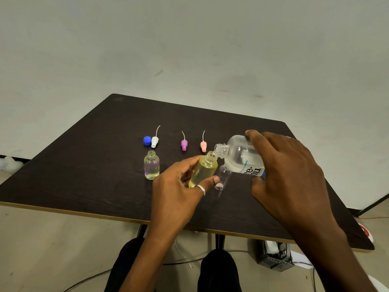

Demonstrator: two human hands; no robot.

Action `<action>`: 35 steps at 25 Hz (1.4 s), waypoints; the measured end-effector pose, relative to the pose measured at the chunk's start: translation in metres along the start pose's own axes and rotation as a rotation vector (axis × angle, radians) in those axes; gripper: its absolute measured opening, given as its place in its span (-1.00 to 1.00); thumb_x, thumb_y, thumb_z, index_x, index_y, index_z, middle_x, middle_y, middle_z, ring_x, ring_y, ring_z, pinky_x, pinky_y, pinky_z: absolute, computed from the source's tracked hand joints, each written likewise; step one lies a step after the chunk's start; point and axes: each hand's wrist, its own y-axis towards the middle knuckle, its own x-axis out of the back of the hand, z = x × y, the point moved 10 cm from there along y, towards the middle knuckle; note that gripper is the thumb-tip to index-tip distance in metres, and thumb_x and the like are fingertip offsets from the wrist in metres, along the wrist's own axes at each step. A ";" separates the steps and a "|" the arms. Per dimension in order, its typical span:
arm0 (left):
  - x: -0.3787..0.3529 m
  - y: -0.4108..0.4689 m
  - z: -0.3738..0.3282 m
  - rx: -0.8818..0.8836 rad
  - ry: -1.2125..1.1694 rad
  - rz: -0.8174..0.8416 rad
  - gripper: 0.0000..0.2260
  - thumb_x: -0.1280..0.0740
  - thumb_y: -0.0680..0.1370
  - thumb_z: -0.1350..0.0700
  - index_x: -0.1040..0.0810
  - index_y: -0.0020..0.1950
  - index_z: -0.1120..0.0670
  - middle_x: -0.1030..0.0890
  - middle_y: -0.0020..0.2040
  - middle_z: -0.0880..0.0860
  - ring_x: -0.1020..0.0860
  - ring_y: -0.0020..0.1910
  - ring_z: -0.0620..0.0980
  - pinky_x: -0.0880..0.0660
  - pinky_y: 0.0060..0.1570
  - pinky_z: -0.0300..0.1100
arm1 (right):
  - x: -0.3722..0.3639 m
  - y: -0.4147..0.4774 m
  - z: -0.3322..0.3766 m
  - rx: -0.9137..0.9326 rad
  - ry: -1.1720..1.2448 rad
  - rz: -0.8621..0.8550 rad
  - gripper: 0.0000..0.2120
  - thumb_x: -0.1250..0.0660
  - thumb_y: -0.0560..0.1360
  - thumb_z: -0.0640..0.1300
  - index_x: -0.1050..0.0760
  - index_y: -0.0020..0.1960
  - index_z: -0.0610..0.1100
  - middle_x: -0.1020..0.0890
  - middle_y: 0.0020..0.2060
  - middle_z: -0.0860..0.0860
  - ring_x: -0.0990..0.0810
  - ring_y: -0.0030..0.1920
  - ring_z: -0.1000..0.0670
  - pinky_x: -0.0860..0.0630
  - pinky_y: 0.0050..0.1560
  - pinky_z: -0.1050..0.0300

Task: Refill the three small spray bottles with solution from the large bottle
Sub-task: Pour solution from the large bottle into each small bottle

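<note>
Dark-trousered knees (219, 270) sit below a dark bench (84, 165) against a pale wall (189, 39); its far half lies bare. Right hand (294, 175), grip closed round the tilted large bottle (240, 154), meets the yellowish small bottle (203, 169) clasped in the left hand (176, 194).

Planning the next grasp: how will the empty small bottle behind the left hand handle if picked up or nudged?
The empty bottle looks clear, with nothing visible inside, so probably light. It is narrow and upright, so a nudge may tip it, and its round body could then roll. The smooth wall may be slippery.
</note>
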 end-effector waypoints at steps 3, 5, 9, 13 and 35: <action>0.000 0.000 0.001 0.004 -0.007 -0.005 -0.55 -0.58 0.34 -0.05 -0.64 0.22 -0.12 -0.69 0.06 -0.19 -0.64 0.04 -0.28 -0.55 -0.04 -0.42 | 0.001 0.000 0.000 0.003 -0.007 -0.009 -0.24 -0.54 0.24 -0.18 -0.39 0.41 -0.09 -0.57 0.19 -0.08 -0.51 0.19 -0.20 -0.49 0.13 -0.09; 0.000 0.000 0.000 0.001 -0.012 -0.006 -0.55 -0.59 0.34 -0.04 -0.64 0.22 -0.13 -0.69 0.05 -0.19 -0.64 0.04 -0.27 -0.55 -0.04 -0.42 | 0.002 0.000 0.000 0.002 -0.007 -0.008 -0.24 -0.54 0.24 -0.18 -0.39 0.41 -0.08 -0.57 0.20 -0.08 -0.51 0.19 -0.20 -0.49 0.13 -0.09; 0.000 -0.001 0.000 0.005 -0.013 -0.018 -0.55 -0.59 0.34 -0.05 -0.64 0.21 -0.13 -0.69 0.04 -0.19 -0.65 0.03 -0.26 -0.56 -0.04 -0.41 | 0.002 0.000 0.000 -0.003 -0.009 -0.005 -0.23 -0.53 0.24 -0.20 -0.38 0.41 -0.08 -0.57 0.20 -0.08 -0.51 0.19 -0.20 -0.49 0.13 -0.09; -0.001 -0.001 -0.003 0.003 -0.015 -0.020 -0.55 -0.55 0.33 -0.11 -0.63 0.20 -0.16 -0.68 0.04 -0.21 -0.64 0.03 -0.28 -0.55 -0.05 -0.42 | 0.004 0.000 0.001 -0.001 0.002 -0.001 -0.23 -0.54 0.23 -0.19 -0.39 0.41 -0.09 -0.57 0.19 -0.09 -0.51 0.18 -0.21 -0.50 0.11 -0.09; 0.001 0.006 0.006 0.026 0.007 -0.058 -0.63 -0.57 0.38 -0.03 -0.57 0.11 -0.31 -0.65 -0.05 -0.35 -0.61 0.02 -0.34 -0.50 -0.11 -0.50 | -0.017 0.003 -0.024 -0.201 0.409 0.113 -0.32 -0.55 0.24 0.14 -0.37 0.28 0.08 -0.54 -0.05 0.18 -0.51 -0.19 0.24 -0.33 -0.25 0.48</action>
